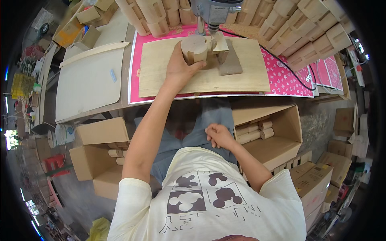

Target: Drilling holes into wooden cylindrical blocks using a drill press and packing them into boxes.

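My left hand (181, 69) is closed around a short, round, pale wooden block (194, 44), thumb along its near side and fingers at its left. The block has a notch in its near face and stands on a light wooden board (173, 82). Just right of it, a small wooden stop piece (220, 43) rises beside a brown flat strip (230, 62) on the board. Above them hangs the grey head of a drill press (217, 12). Over my lap, my right hand (220, 135) has its fingers loosely curled, with nothing visible in them.
Stacked wooden cylinders (299, 30) with slots line the table's back. A black cable (291, 68) crosses the pink patterned sheet (281, 80). Open cardboard boxes (287, 128) with wooden cylinders flank my legs. At left, a grey board (90, 84) carries a curved wooden strip (94, 51).
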The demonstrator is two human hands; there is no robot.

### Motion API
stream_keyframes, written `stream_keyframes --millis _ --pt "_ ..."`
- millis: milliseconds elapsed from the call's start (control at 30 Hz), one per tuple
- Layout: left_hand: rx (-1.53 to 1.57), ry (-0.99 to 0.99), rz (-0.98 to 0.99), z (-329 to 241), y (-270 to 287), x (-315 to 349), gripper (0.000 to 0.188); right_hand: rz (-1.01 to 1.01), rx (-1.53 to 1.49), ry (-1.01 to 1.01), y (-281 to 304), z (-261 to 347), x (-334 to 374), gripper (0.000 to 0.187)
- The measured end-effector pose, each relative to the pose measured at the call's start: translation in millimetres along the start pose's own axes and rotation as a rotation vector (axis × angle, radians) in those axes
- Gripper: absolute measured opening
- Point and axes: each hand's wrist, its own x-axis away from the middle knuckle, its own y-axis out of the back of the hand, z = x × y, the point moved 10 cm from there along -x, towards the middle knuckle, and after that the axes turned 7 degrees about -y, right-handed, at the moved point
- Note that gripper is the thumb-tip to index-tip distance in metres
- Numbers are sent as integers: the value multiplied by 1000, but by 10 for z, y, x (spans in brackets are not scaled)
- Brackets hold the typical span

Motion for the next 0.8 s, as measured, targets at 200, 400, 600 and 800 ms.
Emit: stream_keyframes --millis 200,400,600,800 --pt "86 11 30 42 -119 -77 103 10 16 3 -7 12 -4 25" --pt "46 3 35 12 -201 -109 104 15 -2 -3 -5 18 -14 25" --pt "80 -40 -36 -61 -247 -111 94 21 -3 -19 -19 15 6 23" --pt "120 -57 -76 -4 -301 -131 92 15 -2 -12 -8 34 13 22"
